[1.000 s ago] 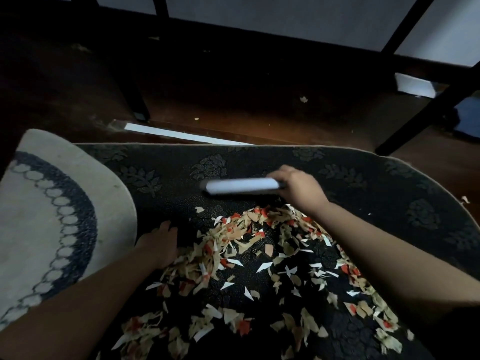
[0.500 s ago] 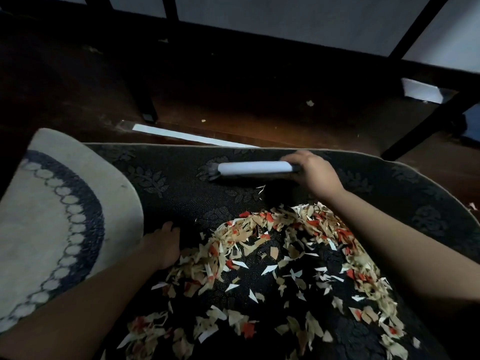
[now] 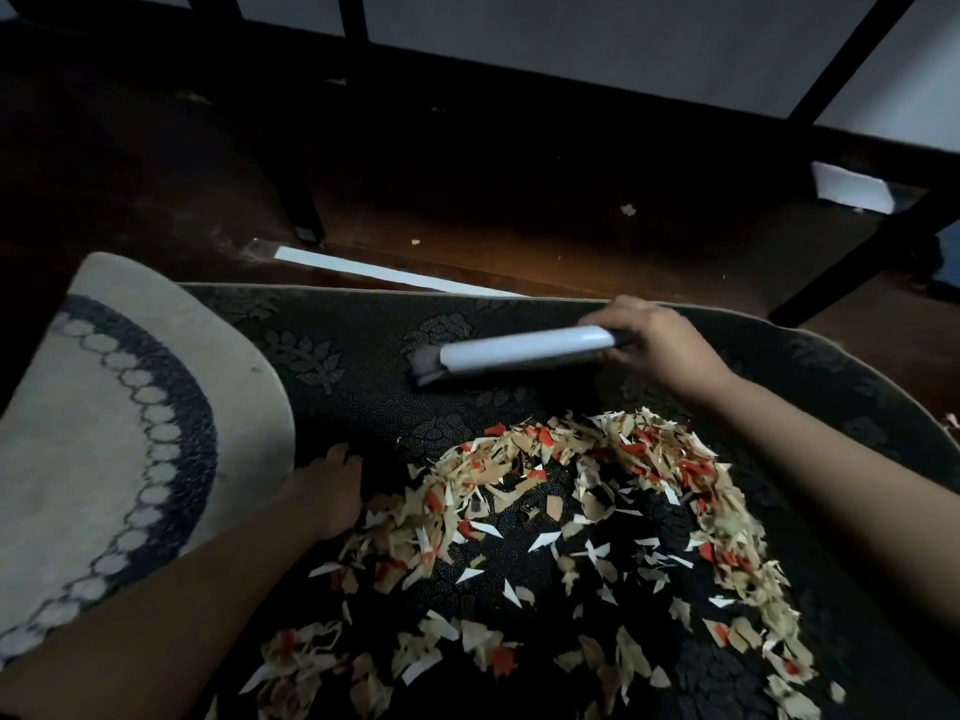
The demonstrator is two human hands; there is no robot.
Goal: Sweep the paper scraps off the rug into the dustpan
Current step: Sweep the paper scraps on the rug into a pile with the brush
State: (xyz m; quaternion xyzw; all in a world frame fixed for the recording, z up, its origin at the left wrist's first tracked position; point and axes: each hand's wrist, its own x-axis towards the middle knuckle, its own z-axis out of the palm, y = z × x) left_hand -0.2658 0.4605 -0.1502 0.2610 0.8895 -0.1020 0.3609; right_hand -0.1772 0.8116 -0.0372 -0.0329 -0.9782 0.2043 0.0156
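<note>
A dark rug (image 3: 337, 376) with a leaf pattern carries a wide heap of tan, white and red paper scraps (image 3: 571, 522). My right hand (image 3: 660, 345) grips the handle end of a white hand brush (image 3: 519, 353), which lies crosswise just beyond the far edge of the scraps, its left tip low near the rug. My left hand (image 3: 327, 496) rests on the rug at the left edge of the heap, fingers pointing away from me. No dustpan is visible.
The rug's beige underside with a dark ring pattern (image 3: 130, 423) is folded over at the left. Beyond the rug lies dark wooden floor with a white strip (image 3: 384, 272), black furniture legs (image 3: 306, 210) and a few stray scraps (image 3: 628, 209).
My right hand has drawn the brush away from the scraps toward the rug's far edge, then tilted its left tip down. My left hand has stayed in place.
</note>
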